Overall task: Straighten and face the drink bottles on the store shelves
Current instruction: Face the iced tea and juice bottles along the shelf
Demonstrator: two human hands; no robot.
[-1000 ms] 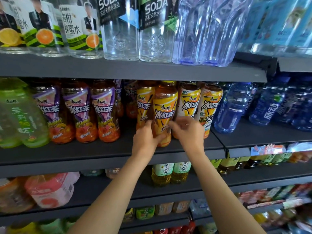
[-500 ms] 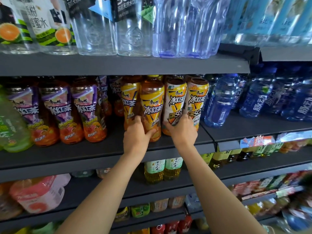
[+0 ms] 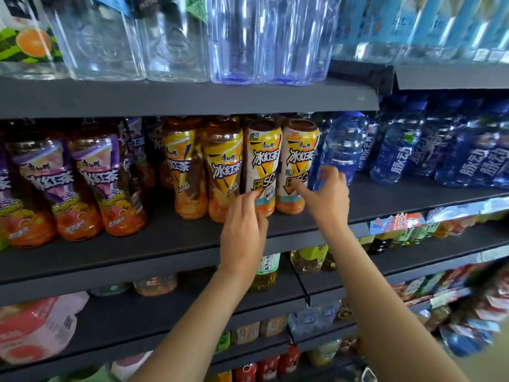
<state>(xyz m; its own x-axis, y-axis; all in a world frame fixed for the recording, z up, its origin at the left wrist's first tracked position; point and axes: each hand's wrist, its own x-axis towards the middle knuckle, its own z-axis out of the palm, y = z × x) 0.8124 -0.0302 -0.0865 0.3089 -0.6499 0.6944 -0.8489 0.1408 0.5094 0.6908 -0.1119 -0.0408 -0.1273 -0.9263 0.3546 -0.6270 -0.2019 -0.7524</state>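
Note:
Four iced tea bottles stand together on the middle shelf (image 3: 165, 238). Two have yellow labels (image 3: 224, 172) and two have white and yellow labels (image 3: 261, 164). My left hand (image 3: 243, 227) reaches up from below, and its fingertips touch the low part of the left white-label bottle, beside the yellow one. My right hand (image 3: 326, 194) is spread. Its index finger lies on the label of the right white-label bottle (image 3: 298, 161), and its other fingers reach toward a blue water bottle (image 3: 344, 147). Neither hand grips a bottle.
Purple-label tea bottles (image 3: 93, 183) fill the left of this shelf and dark blue drink bottles (image 3: 468, 158) fill the right. Large clear water bottles (image 3: 248, 37) stand on the shelf above. Green tea bottles (image 3: 267, 271) and other goods sit on the lower shelves.
My left hand let go of the yellow-label bottle and shifted right to the white-label one. My right hand left that bottle, opened and moved right. The view swung right.

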